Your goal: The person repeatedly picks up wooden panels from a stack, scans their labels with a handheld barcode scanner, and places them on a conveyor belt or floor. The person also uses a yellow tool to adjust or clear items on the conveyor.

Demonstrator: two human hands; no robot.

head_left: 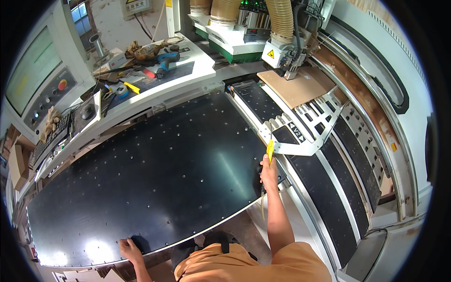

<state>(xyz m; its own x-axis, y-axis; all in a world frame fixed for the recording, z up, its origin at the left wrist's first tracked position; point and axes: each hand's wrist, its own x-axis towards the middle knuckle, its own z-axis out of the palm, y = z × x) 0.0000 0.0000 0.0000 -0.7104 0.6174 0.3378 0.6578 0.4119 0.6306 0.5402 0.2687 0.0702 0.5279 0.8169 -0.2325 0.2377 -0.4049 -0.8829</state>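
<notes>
My right hand (268, 175) is wrapped round a yellow air blow gun (270, 149), its thin nozzle pointing away from me. A thin pale hose (263, 205) hangs below that hand. The gun is beside the near corner of a white slotted frame (300, 149) at the black table's right edge. My left hand (130, 249) rests with curled fingers on the near edge of the black table (155, 155), and nothing shows in it. Small round studs dot the tabletop.
A brown board (298, 87) lies under the machine head (282, 51) with its ribbed hose. At the left stand a control panel (49, 89) and a keyboard (49, 141). A blue power tool (167, 62) and a yellow-handled knife (132, 88) lie on the side bench.
</notes>
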